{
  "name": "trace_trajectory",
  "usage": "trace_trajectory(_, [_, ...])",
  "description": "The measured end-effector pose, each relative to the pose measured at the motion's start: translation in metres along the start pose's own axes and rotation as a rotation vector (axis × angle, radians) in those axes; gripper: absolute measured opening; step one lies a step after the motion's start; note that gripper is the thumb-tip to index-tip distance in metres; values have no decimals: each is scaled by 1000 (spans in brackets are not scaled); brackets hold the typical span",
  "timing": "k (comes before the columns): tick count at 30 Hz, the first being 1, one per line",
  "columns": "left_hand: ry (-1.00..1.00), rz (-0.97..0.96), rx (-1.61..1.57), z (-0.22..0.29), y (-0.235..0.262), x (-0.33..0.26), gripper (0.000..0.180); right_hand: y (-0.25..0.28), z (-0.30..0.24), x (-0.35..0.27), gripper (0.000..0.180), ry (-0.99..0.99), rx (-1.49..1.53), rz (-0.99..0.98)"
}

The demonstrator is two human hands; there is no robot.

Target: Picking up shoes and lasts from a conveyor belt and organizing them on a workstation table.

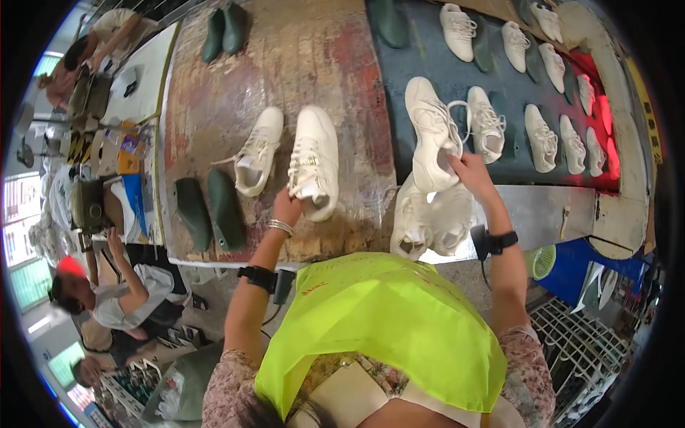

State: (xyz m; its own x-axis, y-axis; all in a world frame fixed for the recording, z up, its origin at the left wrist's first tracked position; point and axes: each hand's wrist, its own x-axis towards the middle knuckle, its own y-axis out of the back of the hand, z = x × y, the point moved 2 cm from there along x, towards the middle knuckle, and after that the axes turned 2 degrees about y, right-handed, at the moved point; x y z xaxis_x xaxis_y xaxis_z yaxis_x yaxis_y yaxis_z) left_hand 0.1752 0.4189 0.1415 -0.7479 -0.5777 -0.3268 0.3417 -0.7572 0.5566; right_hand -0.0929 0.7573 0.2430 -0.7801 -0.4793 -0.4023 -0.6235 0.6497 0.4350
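Note:
My left hand [287,207] is closed on the collar end of a cream lace-up sneaker [319,139], which rests toe-away over the worn wooden tabletop [342,78]. Just left of it stands another cream sneaker [267,135], its lace trailing aside. In my right hand [472,175] is a third cream sneaker [421,107], gripped at its opening by the heel; a loose lace loops out on its right. Below it, a pair of cream sneakers [408,227] sits at the table's near edge, partly covered and blurred.
Dark green shoe lasts [227,207] lie at the table's left, with more lasts [234,28] at the far side. A dark conveyor belt [414,64] carries rows of sneakers [540,139] and lasts toward a red-lit opening [605,121]. Co-workers [135,289] are at the left. A wire rack [578,342] stands lower right.

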Motion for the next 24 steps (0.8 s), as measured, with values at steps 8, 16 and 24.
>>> trace_trajectory(8, [73,-217,-137,129,-79,120,27,45,48,-102,25,-149,248,261])
trace_trajectory(16, [202,-419,-183,189,-135,146,23,90,96,-164,22,-220,430,463])
trace_trajectory(24, [281,-471,-747,246,-127,134,31,62,18,-2,26,179,246,273])
